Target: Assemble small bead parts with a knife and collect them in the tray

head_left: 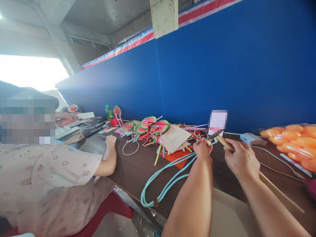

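Note:
My left hand (202, 148) is closed on a small knife (215, 134), its dark blade pointing right and a gold-coloured part showing by the fingers. My right hand (243, 160) grips a wooden stick (283, 193). The stick's flat, wider end (223, 142) lies close beside the blade; whether they touch I cannot tell. Its thin end slants out behind my wrist towards the lower right. A looped light-blue cord (147, 190) lies on the table to the left of my left forearm, running up towards that hand.
Watermelon-patterned paper fans (159, 127), papers (176, 138) and straws clutter the brown table (130, 172). To the right are a small white box (252, 139), a cable and a clear bag of orange balls (293, 141). A seated person (56, 184) leans on the table at left. A blue partition (222, 72) stands behind.

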Tool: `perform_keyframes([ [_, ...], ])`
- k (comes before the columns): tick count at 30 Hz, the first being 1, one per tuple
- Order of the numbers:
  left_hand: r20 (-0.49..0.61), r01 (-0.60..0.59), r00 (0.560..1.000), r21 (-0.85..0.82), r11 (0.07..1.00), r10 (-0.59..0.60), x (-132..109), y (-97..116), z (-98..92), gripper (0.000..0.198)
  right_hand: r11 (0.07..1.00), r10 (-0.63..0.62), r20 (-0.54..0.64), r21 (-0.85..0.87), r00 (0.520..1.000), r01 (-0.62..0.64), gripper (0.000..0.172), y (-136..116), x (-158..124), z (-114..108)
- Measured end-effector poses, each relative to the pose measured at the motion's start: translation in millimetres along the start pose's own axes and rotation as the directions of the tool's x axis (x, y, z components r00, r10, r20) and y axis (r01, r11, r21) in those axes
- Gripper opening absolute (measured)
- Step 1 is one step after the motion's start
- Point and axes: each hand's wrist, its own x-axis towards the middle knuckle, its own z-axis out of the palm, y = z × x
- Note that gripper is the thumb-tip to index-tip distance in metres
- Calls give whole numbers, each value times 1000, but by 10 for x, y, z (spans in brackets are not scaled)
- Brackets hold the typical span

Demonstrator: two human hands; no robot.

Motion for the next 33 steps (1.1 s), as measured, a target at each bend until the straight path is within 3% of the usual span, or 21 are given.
perform_keyframes([
  [7, -48, 7, 999, 37, 999, -5, 18, -2, 21, 21, 1000, 3, -4, -7, 1000, -3, 42, 31, 20, 50],
  [11, -21, -11, 1000, 65, 998, 12, 40, -31, 4, 22, 999, -26, 38, -24, 999, 26, 40, 49, 24, 80],
  [16, -18, -43, 999, 63, 997, 44, 46, -51, -23, 23, 1000, -21, 7, -21, 1000, 21, 40, 76, 28, 116],
  [21, -5, -43, 999, 57, 997, 43, 35, -52, -5, 25, 999, 7, 111, -46, 994, -1, 39, 80, 43, 114],
  [33, 26, -5, 1000, 3, 1000, 5, 103, -110, 24, 29, 999, 49, 81, 3, 996, -49, 37, 33, 43, 30],
])
